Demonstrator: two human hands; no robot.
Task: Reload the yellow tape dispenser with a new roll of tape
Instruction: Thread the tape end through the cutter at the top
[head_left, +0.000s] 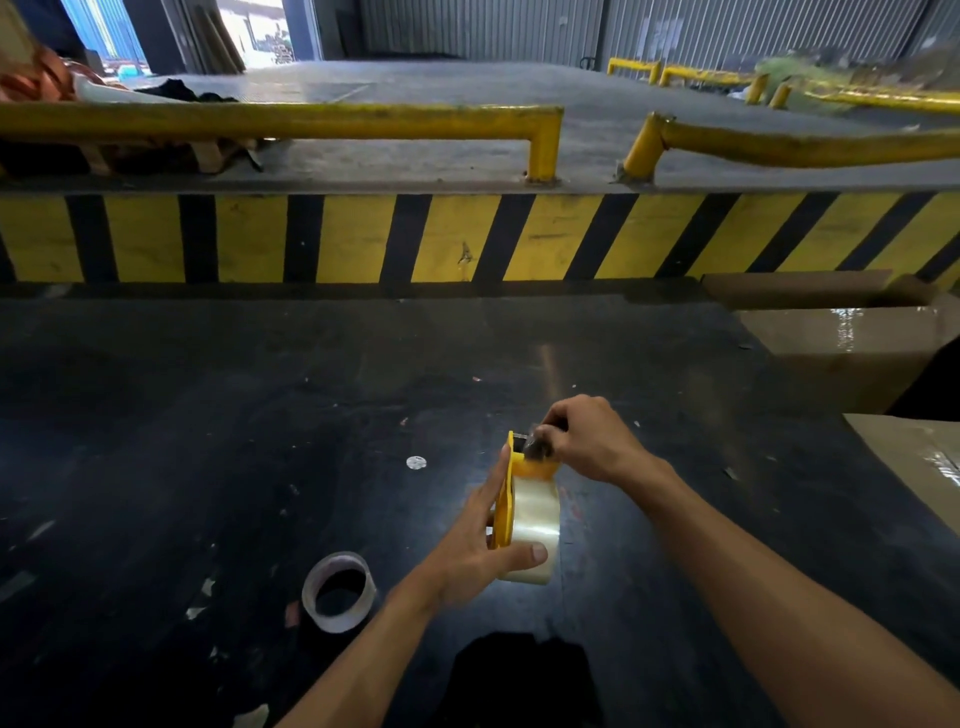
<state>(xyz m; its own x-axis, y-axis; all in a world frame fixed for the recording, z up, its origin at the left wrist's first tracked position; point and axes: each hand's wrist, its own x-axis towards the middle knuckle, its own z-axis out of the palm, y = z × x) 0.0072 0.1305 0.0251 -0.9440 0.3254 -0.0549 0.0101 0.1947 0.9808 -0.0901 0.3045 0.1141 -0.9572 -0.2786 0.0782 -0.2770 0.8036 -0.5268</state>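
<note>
1. A dark cloth (519, 675) lies at the near edge of the black scuffed work surface (208, 415).
2. An empty grey cardboard tape core (340, 592) lies near that edge, left of the hands.
3. The left hand (478, 551) grips the yellow plastic tape dispenser (511, 483), thumb pressed on the clear roll of packing tape (535, 525) seated in it, above the surface's middle.
4. The right hand (587, 441) pinches the dispenser's far end, fingers closed.
5. Brown taped cardboard boxes (857, 343) sit at the right edge.
6. A yellow-and-black striped dock wall (467, 239) stands beyond the far edge.
</note>
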